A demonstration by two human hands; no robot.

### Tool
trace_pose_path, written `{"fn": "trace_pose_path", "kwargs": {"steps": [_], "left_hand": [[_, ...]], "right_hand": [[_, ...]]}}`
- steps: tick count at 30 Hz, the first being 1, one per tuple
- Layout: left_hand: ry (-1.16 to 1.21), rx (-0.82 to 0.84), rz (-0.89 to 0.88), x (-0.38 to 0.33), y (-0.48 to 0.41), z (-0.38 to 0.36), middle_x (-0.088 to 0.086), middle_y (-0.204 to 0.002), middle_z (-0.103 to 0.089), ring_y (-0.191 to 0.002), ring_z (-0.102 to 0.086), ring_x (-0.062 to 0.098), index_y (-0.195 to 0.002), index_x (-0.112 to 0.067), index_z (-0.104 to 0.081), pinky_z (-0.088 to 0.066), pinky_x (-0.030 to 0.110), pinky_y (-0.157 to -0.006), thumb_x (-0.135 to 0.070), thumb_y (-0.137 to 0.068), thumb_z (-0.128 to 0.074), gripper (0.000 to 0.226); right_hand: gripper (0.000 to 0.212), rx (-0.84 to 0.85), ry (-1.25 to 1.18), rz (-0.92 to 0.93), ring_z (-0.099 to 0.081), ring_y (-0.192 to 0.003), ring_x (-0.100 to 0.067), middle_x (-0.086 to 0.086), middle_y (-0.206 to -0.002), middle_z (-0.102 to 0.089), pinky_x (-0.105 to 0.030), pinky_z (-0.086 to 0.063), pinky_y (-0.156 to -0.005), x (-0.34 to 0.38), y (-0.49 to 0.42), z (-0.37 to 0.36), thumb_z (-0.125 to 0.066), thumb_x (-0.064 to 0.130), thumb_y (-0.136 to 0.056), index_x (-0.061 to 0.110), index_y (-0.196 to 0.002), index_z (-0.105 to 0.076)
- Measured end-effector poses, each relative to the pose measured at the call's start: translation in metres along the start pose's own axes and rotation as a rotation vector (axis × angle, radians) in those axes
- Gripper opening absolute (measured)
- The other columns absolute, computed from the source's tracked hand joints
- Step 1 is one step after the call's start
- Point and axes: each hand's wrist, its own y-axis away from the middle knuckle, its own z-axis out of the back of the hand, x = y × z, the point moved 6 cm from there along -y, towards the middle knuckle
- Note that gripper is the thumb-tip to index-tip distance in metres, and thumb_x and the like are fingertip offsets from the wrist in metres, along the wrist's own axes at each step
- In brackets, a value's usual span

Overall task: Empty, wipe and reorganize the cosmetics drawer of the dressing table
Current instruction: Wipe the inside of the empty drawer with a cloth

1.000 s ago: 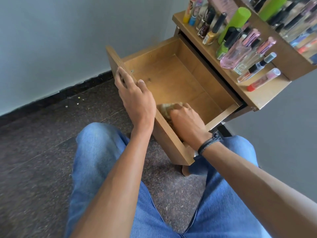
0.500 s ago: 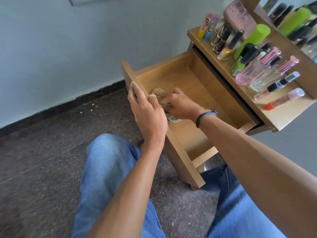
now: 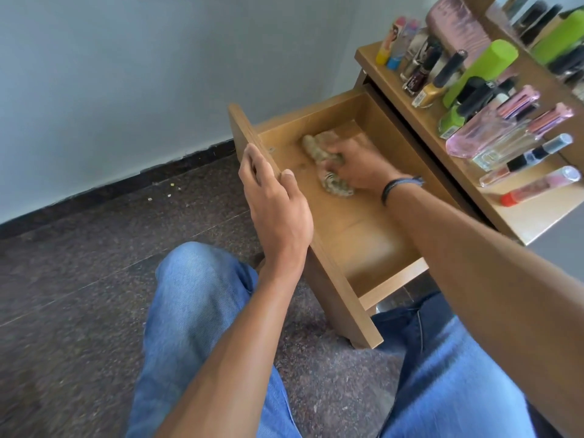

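The left hand (image 3: 278,210) grips the front panel of the pulled-out brown wooden drawer (image 3: 373,248). The right hand (image 3: 357,167) presses a crumpled beige cloth (image 3: 319,147) on the drawer floor, fingers curled over it.

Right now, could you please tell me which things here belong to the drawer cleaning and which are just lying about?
In use: drawer, cloth, right hand gripping the cloth, left hand gripping the drawer's front, cosmetics on the tabletop.
Lying about: crumbs on the floor.

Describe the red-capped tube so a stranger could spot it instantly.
Look at the dressing table top beside the open drawer, where bottles lie in a row. The tube lies nearest the table's front corner; it alone has a bright red cap.
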Motion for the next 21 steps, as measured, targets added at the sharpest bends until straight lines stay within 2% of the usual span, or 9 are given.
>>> {"fn": "trace_pose_path", "kwargs": {"steps": [2,4,7,10,13,17,21], "left_hand": [[-0.005,0.004,-0.007,-0.001,0.000,0.000,0.003,-0.161,-0.024,-0.141,-0.037,0.017,-0.157,-0.006,-0.021,-0.040,0.033,-0.111,-0.015,-0.104,-0.041,0.058],[-0.011,0.012,-0.019,-0.003,0.001,-0.001,0.005,-0.161,-0.024,-0.141,-0.038,0.018,-0.157,-0.006,-0.020,-0.042,0.031,-0.109,-0.015,-0.105,-0.042,0.057],[-0.010,0.012,-0.025,-0.008,0.005,-0.003,0.007,-0.160,-0.024,-0.140,-0.039,0.021,-0.157,-0.003,-0.020,-0.042,0.032,-0.109,-0.013,-0.105,-0.042,0.058],[-0.017,0.005,-0.021,-0.008,0.006,-0.005,0.008,-0.159,-0.026,-0.140,-0.039,0.021,-0.157,-0.003,-0.020,-0.041,0.031,-0.110,-0.012,-0.104,-0.042,0.058],[-0.019,0.001,-0.011,-0.006,0.004,-0.005,0.007,-0.159,-0.026,-0.140,-0.039,0.021,-0.157,-0.003,-0.021,-0.041,0.034,-0.110,-0.012,-0.104,-0.043,0.058],[-0.032,0.006,-0.012,-0.005,0.003,-0.006,0.006,-0.160,-0.025,-0.141,-0.038,0.022,-0.157,-0.005,-0.020,-0.042,0.041,-0.109,-0.013,-0.104,-0.042,0.059],[-0.037,0.012,-0.011,-0.002,0.001,-0.005,0.006,-0.160,-0.024,-0.142,-0.037,0.022,-0.157,-0.006,-0.019,-0.041,0.043,-0.110,-0.014,-0.104,-0.042,0.058]], "right_hand": [[0.052,-0.002,0.049,-0.090,-0.035,-0.144,-0.038,-0.015,-0.159,-0.039,-0.039,-0.028,-0.122,-0.029,-0.003,0.013,-0.052,0.039,-0.104,0.030,-0.154,-0.042],[0.052,-0.005,0.104,-0.119,-0.031,-0.144,-0.043,-0.022,-0.160,-0.033,-0.040,-0.026,-0.119,-0.040,-0.009,0.019,-0.048,0.037,-0.105,0.027,-0.156,-0.039],[0.052,0.021,0.208,-0.099,-0.025,-0.148,-0.041,-0.017,-0.166,-0.025,-0.039,-0.021,-0.117,-0.034,-0.020,0.014,-0.041,0.031,-0.106,0.016,-0.156,-0.037],[0.059,0.041,0.221,-0.103,-0.018,-0.147,-0.041,-0.005,-0.169,-0.018,-0.050,-0.024,-0.118,-0.025,-0.015,0.004,-0.040,0.036,-0.102,0.026,-0.158,-0.027],[0.061,0.043,0.234,-0.013,-0.017,-0.146,-0.043,0.004,-0.170,-0.013,-0.056,-0.027,-0.119,0.003,0.000,-0.012,-0.034,0.051,-0.103,0.038,-0.160,-0.018],[0.054,0.020,0.254,0.162,-0.026,-0.135,-0.034,0.011,-0.169,-0.010,-0.049,-0.035,-0.112,0.052,0.018,-0.034,-0.026,0.058,-0.104,0.050,-0.157,-0.018],[0.050,-0.024,0.219,0.206,-0.028,-0.126,-0.027,0.017,-0.167,-0.016,-0.042,-0.034,-0.110,0.057,0.022,-0.036,-0.027,0.057,-0.105,0.054,-0.155,-0.021]]}}
